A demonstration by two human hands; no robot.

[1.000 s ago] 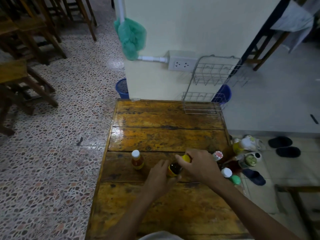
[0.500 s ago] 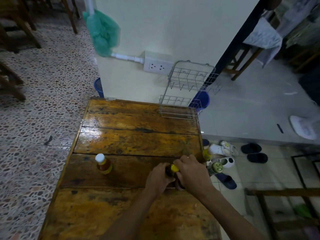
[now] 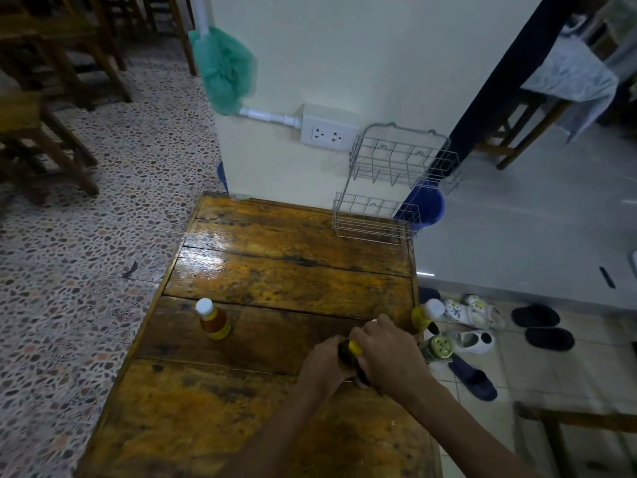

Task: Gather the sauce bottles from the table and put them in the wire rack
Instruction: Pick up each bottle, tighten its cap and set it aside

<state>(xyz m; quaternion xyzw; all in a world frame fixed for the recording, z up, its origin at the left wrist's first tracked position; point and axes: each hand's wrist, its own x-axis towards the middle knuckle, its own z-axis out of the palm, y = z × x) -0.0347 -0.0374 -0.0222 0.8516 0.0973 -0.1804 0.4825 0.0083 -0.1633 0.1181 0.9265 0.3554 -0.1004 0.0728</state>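
Dark glass with a yellow cap marks the bottle (image 3: 349, 353) gripped between both hands near the bench's (image 3: 286, 267) right edge: the left hand (image 3: 325, 365) is curled round its left side, the right hand (image 3: 387, 353) closed over its top and right side. An orange white-capped bottle (image 3: 212, 319) stands apart toward the left edge. The wire rack (image 3: 389, 191) sits at the far right corner.

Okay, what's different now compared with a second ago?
The hands closed in: the left hand and right hand now grip the yellow-capped dark bottle together, hiding bottles seen earlier beside it. The white-capped bottle stands untouched, and the wire rack holds no bottles.
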